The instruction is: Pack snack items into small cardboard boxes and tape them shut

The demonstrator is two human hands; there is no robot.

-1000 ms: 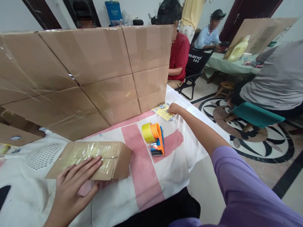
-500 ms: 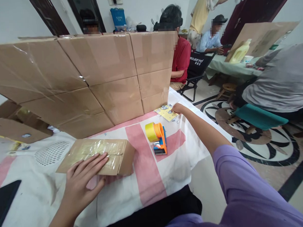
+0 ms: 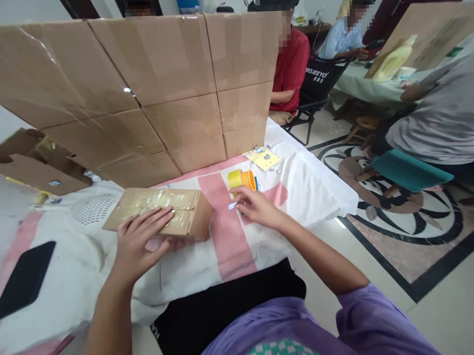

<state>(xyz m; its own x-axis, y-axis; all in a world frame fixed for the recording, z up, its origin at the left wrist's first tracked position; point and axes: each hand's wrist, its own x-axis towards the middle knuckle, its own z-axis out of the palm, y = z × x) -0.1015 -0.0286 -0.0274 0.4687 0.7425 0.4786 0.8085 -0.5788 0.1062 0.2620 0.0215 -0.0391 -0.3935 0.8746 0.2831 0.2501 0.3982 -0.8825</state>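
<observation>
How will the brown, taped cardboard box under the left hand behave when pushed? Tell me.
The box is likely fairly stiff: its edges look straight under the left hand. It seems unlikely to tip, lying long and low. Its clear, glossy tape may feel slippery.

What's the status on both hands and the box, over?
Left hand resting on taped box. Right hand pinching small pale piece. Tape dispenser partly hidden behind right hand.

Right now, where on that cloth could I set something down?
Bare cloth shows to the right of the yellow card and between the flat black thing and the left forearm. It's crowded from the box under the left hand across to the tape behind the right hand.
</observation>
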